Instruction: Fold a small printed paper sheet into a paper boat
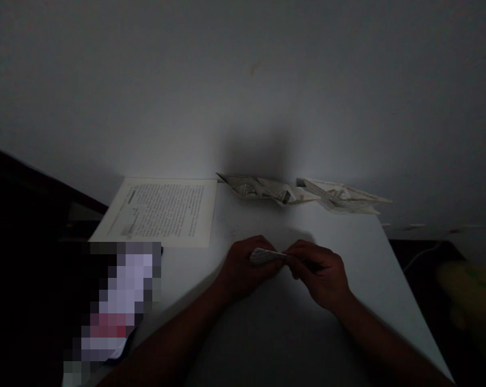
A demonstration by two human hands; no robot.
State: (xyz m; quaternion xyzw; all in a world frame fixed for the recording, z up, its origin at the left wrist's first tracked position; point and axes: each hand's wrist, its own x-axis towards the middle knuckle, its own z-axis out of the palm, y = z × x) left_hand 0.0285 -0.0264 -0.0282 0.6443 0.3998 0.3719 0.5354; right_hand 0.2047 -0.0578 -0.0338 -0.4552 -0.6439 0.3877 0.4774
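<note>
A small folded piece of printed paper (263,256) is held up between both hands, just over the table. My left hand (243,263) grips its left part, with the fingers behind and the thumb along the lower edge. At the right end of the paper, my right hand (319,271) pinches it between thumb and fingertips. The fingers of the two hands almost meet. Beyond them, several folded paper boats (283,194) made of printed pages stand in a row by the wall. The light is dim, so the folds in the held paper are hard to make out.
Printed sheets (166,212) lie flat at the table's back left. A lit phone (122,295), its screen pixelated, is at the left edge. The white table (388,301) meets a grey wall (243,80). A blurred yellowish thing (469,290) is at far right.
</note>
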